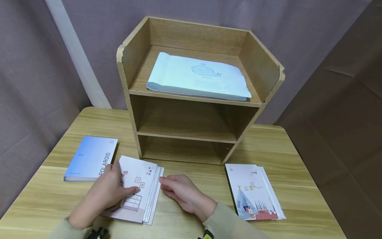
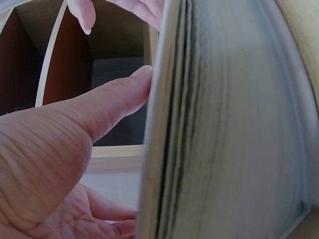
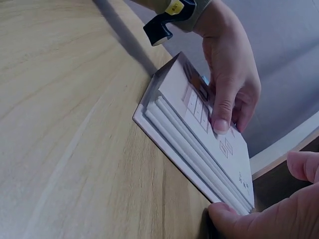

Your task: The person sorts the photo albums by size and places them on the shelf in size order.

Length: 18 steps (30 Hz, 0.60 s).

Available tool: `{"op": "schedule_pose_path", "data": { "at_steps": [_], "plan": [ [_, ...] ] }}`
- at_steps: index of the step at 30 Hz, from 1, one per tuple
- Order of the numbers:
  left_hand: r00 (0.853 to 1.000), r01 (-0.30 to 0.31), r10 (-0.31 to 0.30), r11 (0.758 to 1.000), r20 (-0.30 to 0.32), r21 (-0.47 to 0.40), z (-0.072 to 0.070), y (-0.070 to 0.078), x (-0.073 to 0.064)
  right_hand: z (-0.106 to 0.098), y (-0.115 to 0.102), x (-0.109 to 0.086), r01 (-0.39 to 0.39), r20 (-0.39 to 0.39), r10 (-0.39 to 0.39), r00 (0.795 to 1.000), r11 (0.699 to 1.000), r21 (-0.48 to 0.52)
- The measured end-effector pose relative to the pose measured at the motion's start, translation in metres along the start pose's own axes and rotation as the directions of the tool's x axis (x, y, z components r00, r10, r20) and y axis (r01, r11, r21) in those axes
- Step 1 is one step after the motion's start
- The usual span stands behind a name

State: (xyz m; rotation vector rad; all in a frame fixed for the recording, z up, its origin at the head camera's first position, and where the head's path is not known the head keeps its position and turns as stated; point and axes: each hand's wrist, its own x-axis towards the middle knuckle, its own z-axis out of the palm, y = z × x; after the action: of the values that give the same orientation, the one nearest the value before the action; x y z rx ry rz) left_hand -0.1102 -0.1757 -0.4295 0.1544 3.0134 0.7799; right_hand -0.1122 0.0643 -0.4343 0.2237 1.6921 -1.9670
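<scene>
My left hand grips a white and pale pink hardcover book from its left side. The thumb lies on the front cover, printed with a drawer cabinet and small frames, and the fingers wrap the left edge, partly hidden. In the left wrist view the thick page block fills the right half. At the right edge of the book, my right hand pinches near the far corner. Its fingertip meets the projecting lower cover in the right wrist view, while another finger stands apart from the book.
A blue book marked POLAROID lies left of the hands. To the right lies a white book with a tent picture. A three-level wooden shelf stands behind, with a pale blue whale-print book on its top level.
</scene>
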Motion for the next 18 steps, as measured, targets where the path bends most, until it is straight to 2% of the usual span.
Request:
{"op": "schedule_pose_path", "data": {
  "at_steps": [8, 14, 18],
  "plan": [
    [1.0, -0.021, 0.021, 0.999, -0.015, -0.034, 0.0, 0.003, -0.001, -0.005, 0.0, 0.0, 0.0, 0.005, 0.0, 1.0, 1.0, -0.008],
    [1.0, -0.025, 0.024, 0.997, -0.018, -0.071, 0.0, 0.006, -0.001, -0.008, 0.0, 0.0, 0.061, -0.038, -0.066, 0.997, 0.989, -0.134],
    [1.0, -0.025, 0.026, 0.99, 0.006, -0.14, -0.001, 0.011, -0.001, -0.011, -0.003, -0.002, 0.079, -0.062, -0.094, 0.994, 0.974, -0.213]
  ]
}}
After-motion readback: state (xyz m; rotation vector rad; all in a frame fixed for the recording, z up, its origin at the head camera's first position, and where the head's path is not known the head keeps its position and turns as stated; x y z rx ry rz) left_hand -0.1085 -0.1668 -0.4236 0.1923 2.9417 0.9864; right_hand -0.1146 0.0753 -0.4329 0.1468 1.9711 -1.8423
